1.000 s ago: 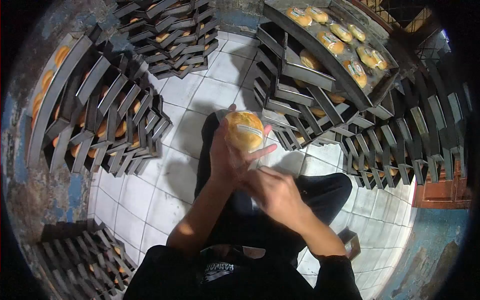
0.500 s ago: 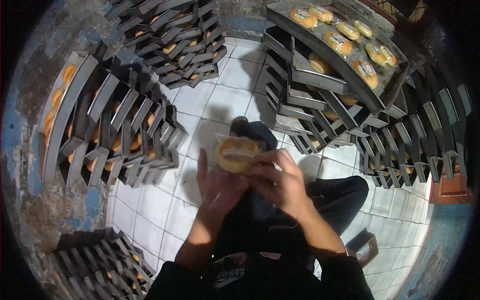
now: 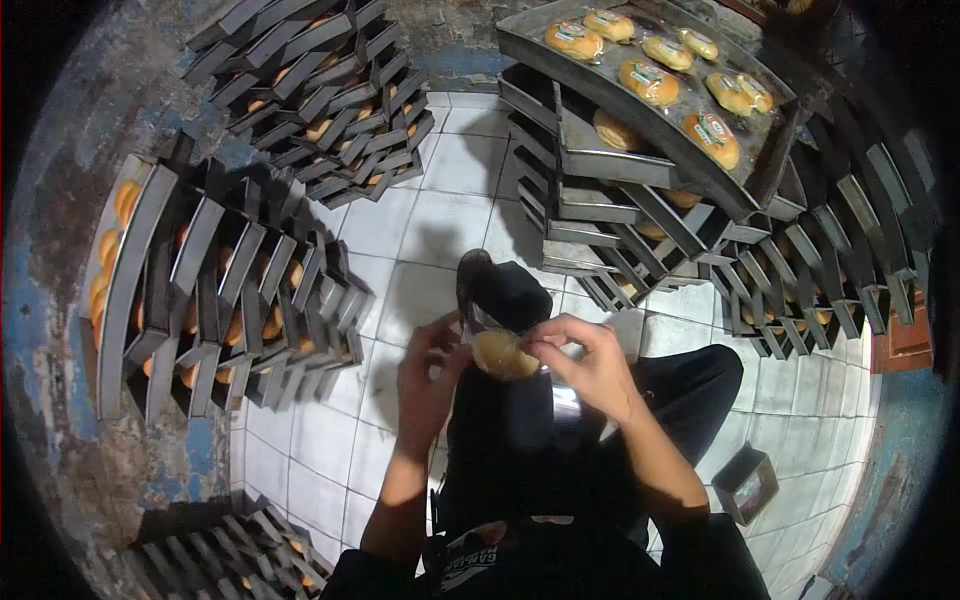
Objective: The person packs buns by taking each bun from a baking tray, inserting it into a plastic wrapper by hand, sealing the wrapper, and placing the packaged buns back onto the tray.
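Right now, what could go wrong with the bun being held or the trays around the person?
The pale golden, rounded bun might slip: the right hand's grip appears to pinch only its edge, so it could drop past the black trousers onto the white tiled floor. The dark grey metal trays nearby are stacked at crossed angles, so a bump could shift them.

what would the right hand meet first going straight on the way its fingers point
The wrapped bun the right hand seems to pinch; beyond it, apparently the left hand, though depth is unclear.
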Tool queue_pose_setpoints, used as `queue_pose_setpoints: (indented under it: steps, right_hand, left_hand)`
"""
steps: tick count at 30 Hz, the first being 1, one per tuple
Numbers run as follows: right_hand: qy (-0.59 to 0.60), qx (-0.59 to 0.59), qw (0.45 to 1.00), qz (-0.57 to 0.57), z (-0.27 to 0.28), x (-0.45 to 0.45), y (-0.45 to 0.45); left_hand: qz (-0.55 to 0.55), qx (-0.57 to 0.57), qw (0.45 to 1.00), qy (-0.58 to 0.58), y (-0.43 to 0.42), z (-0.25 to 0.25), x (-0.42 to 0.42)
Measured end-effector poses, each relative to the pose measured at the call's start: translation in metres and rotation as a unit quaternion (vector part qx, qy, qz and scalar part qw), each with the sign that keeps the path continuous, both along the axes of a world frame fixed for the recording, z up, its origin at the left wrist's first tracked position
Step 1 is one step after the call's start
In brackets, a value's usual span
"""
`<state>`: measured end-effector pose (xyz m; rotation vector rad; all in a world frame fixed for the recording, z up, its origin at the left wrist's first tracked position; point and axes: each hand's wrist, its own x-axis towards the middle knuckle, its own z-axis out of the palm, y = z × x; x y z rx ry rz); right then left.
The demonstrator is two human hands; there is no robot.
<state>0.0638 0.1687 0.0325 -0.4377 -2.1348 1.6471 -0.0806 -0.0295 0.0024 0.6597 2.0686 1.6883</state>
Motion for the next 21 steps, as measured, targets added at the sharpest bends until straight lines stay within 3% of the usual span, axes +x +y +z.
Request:
queue_pose_setpoints:
  steps: [5,7,9,11,14,17,18,19,21]
  right_hand:
    - [-0.006,0.016,1.0,0.009,0.001,0.004,0.001]
    - [0.004,-0.233,0.972,0.01,-0.001,0.024,-0.001]
    - [0.012,-0.245,0.969,-0.001,0.009,0.041,0.006]
    - [-0.098,-0.292,0.951,-0.021,0.01,0.037,0.011]
    - [-0.027,-0.23,0.972,-0.032,-0.027,0.026,0.009]
    - [-0.04,-0.149,0.988,-0.025,0.001,0.042,-0.002]
    - [-0.065,-0.101,0.992,-0.033,-0.011,0.049,-0.004]
    - [-0.067,-0.102,0.992,-0.033,-0.024,0.051,-0.008]
    - [-0.128,-0.127,0.983,-0.046,-0.048,0.055,-0.014]
  left_hand:
    - [-0.036,-0.029,0.999,-0.011,0.007,0.008,-0.007]
    - [-0.041,-0.026,0.999,-0.018,-0.003,0.017,-0.006]
    - [-0.08,0.033,0.988,-0.129,-0.026,0.034,0.001]
    - [-0.103,0.012,0.985,-0.139,-0.035,0.018,0.0]
    - [-0.088,0.014,0.986,-0.144,-0.033,-0.002,-0.003]
    - [-0.076,0.007,0.992,-0.099,-0.042,0.019,0.011]
    - [-0.066,-0.025,0.991,-0.117,-0.05,0.013,0.017]
    - [-0.066,-0.026,0.99,-0.119,-0.057,-0.001,0.022]
    - [-0.074,-0.131,0.983,-0.106,-0.068,-0.035,0.03]
